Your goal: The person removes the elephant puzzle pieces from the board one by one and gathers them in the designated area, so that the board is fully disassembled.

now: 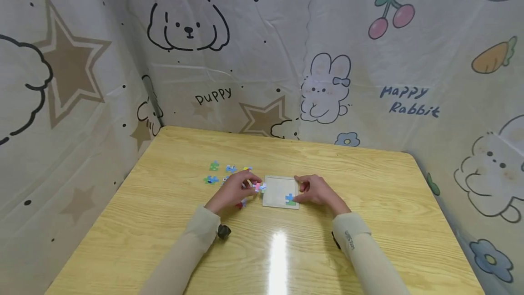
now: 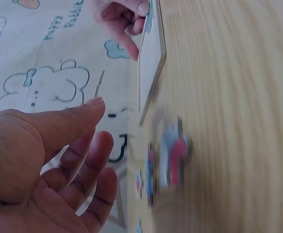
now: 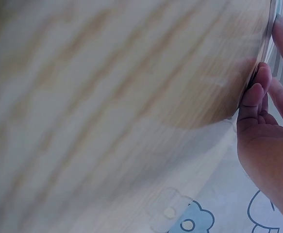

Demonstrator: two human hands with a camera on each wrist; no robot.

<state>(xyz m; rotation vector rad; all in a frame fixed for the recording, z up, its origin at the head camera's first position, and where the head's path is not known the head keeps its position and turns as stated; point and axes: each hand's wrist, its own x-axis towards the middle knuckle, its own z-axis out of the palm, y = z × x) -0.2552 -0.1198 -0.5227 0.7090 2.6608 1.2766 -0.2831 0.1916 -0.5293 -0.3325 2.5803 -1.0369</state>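
Note:
My left hand (image 1: 234, 191) pinches a pink and light-blue jigsaw piece (image 1: 258, 187) between thumb and fingertips, just by the left edge of a pale wooden puzzle tray (image 1: 275, 192). In the left wrist view the pinched piece (image 2: 99, 83) appears edge-on, raised off the tabletop. At the tray's right side, my right hand (image 1: 319, 191) holds the rim, index finger by the far corner and thumb by the near one. A blue and green jigsaw piece (image 1: 290, 200) lies in the tray's near right corner, close to that thumb. Some loose pieces are partly hidden behind my left hand.
Several loose jigsaw pieces (image 1: 211, 179) lie on the wooden table (image 1: 368, 185) left of the tray. A red and blue piece (image 1: 241, 204) sits under the left wrist. Printed cloth (image 1: 254, 58) hangs behind and beside the table.

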